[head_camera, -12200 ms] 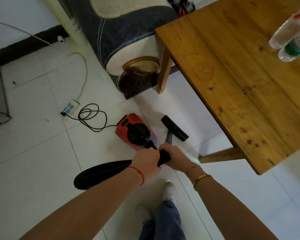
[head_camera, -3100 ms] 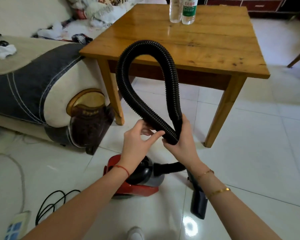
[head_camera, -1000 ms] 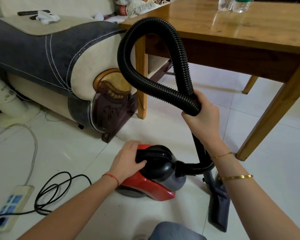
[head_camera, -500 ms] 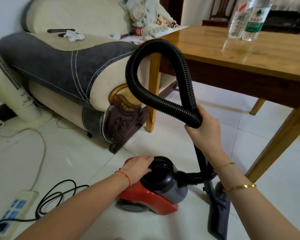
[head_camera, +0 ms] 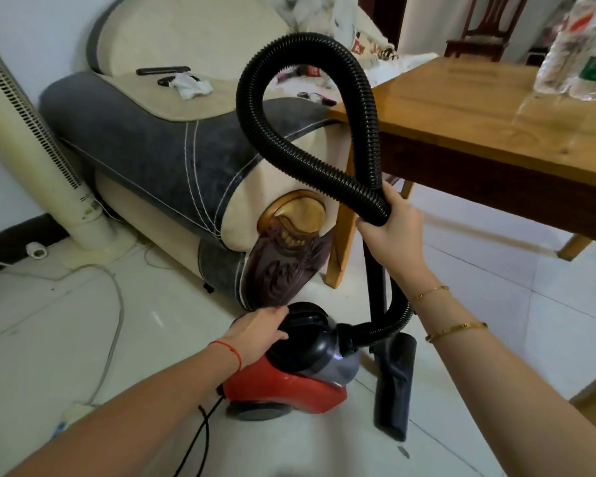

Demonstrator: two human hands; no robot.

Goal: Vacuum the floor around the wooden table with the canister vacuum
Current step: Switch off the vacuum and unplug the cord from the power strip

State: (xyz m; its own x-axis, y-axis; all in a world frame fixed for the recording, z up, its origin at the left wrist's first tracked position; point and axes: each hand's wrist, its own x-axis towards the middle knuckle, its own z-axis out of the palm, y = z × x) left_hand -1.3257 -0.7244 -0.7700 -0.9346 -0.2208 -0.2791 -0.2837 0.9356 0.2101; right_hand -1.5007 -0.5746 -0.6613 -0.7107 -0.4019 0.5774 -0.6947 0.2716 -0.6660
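The red and black canister vacuum (head_camera: 300,380) sits on the white tile floor in front of me. My left hand (head_camera: 258,333) rests on its black top, fingers laid over the rear of the dome. My right hand (head_camera: 391,232) grips the black ribbed hose (head_camera: 272,142) where it meets the wand, and the hose loops high above it. The black floor nozzle (head_camera: 394,383) lies on the tiles right of the canister. The wooden table (head_camera: 489,115) stands at the right, its near leg (head_camera: 339,249) just behind the vacuum.
A grey and cream sofa arm (head_camera: 193,173) with a carved end stands close behind the canister. A tall white fan (head_camera: 31,149) is at the left. A power strip (head_camera: 73,413) and cords (head_camera: 114,325) lie on the floor at left. Plastic bottles (head_camera: 578,53) stand on the table.
My view has dropped lower and nearer to the vacuum. My left hand has slid back over the canister's black top. My right hand still holds the looped hose.
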